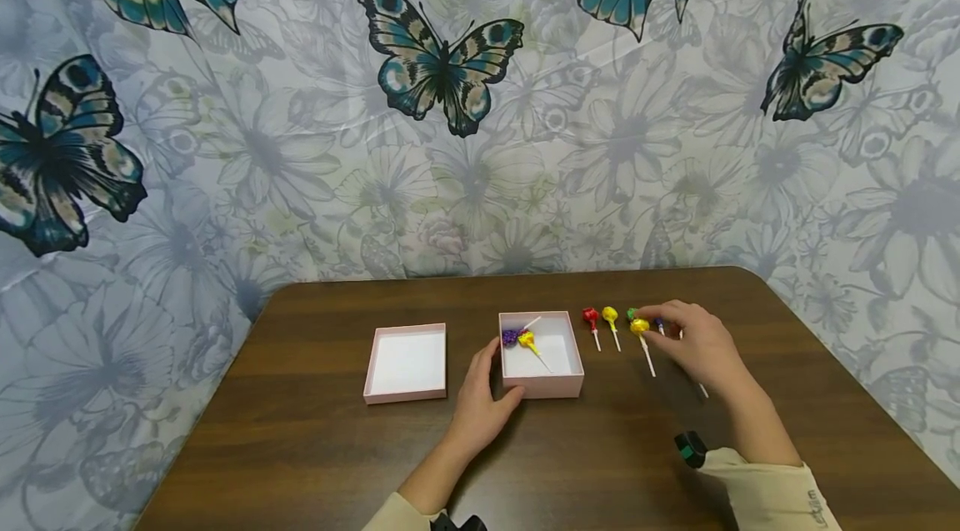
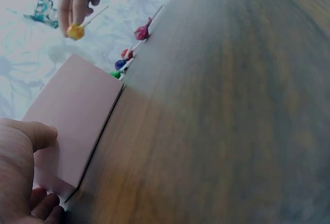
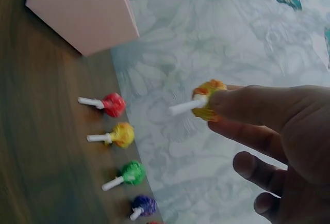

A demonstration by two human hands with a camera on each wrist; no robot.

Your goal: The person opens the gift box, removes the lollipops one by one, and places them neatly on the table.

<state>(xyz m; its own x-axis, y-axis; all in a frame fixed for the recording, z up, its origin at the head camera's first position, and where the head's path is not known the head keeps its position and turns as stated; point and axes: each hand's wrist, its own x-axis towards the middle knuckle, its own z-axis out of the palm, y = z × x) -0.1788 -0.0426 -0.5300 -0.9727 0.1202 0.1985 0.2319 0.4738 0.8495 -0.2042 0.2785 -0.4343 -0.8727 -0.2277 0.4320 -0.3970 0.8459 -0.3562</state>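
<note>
A pale pink box stands on the table, a purple lollipop and a yellow lollipop inside it. My left hand grips its front left corner, thumb on the front wall and fingers along the left side. To the right of the box, my right hand pinches another yellow lollipop by its wrapped head between thumb and fingers. In the left wrist view this lollipop hangs above table level. A row of lollipops lies beneath and beside that hand: red, yellow, green and dark blue.
A shallow pink lid with a white inside lies left of the box. Behind the brown wooden table hangs a cloth printed with butterflies and flowers. In the left wrist view, a magenta lollipop lies farther along the row.
</note>
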